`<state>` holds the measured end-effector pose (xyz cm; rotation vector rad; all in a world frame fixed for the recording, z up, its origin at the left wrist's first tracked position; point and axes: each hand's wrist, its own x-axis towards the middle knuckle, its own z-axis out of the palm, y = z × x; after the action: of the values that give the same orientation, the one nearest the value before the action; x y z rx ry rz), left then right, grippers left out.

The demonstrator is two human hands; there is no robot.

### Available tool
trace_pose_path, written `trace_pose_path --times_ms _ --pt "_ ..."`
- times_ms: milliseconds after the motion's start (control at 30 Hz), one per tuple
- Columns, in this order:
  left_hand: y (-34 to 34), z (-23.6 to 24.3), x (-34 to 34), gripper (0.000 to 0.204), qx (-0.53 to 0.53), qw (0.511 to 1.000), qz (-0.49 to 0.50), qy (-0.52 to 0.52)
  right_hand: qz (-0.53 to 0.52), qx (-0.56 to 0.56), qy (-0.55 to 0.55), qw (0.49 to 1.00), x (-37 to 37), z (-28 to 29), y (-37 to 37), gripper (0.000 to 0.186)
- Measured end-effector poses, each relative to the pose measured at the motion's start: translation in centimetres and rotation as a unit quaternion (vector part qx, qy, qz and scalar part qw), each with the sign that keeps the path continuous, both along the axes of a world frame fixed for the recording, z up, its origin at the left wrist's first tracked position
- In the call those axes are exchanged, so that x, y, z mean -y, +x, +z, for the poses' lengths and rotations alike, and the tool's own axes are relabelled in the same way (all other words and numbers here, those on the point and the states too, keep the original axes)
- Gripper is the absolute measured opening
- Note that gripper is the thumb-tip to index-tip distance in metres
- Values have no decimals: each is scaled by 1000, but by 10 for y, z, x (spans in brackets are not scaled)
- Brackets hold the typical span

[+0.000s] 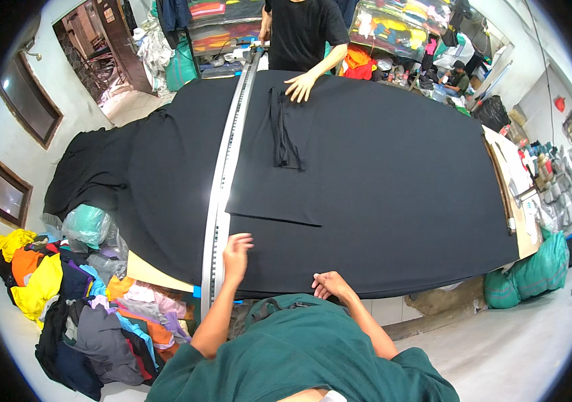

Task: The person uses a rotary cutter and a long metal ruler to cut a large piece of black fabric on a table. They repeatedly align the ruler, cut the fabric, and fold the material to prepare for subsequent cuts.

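Black fabric (393, 174) is spread over a large table. A long metal rail (221, 181) crosses it from front to back, left of the middle. Just right of the rail's near part, my left hand (236, 254) hovers over the fabric, open, fingers loosely stretched. My right hand (329, 285) is at the fabric's front edge, fingers curled in; what they hold, if anything, is hidden. A flat black fabric piece (266, 194) lies on the spread beside the rail, with narrow black strips (284, 137) on top.
Across the table, a person in black (306, 33) rests one hand on the fabric. Colourful cloth (98, 315) is heaped at the left. A green sack (530, 271) stands at the right, near a wooden stick (500, 181). Stuffed shelves (400, 27) line the back, where another person (458, 80) sits.
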<state>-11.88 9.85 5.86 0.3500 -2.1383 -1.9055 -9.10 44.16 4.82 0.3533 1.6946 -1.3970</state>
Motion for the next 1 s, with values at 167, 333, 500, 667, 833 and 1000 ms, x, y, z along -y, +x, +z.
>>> trace_pose_path --times_ms 167,333,500,667,833,1000 --pt "86 -71 145 24 28 922 340 -182 7 12 2 1000 -1 4 -8 43" --pt "150 -114 183 31 169 864 453 -141 26 25 -6 999 2 6 -16 44" --pt "104 -105 116 28 89 905 394 -133 32 37 0 999 -4 3 -17 45" --pt "38 -88 93 30 86 922 347 -147 39 31 1 999 -4 -3 -15 44" --pt "13 -90 98 34 121 906 324 -242 46 21 -13 999 -6 -6 -12 44" --pt "26 -91 86 37 103 898 285 -318 46 30 -15 998 -10 -6 -11 47"
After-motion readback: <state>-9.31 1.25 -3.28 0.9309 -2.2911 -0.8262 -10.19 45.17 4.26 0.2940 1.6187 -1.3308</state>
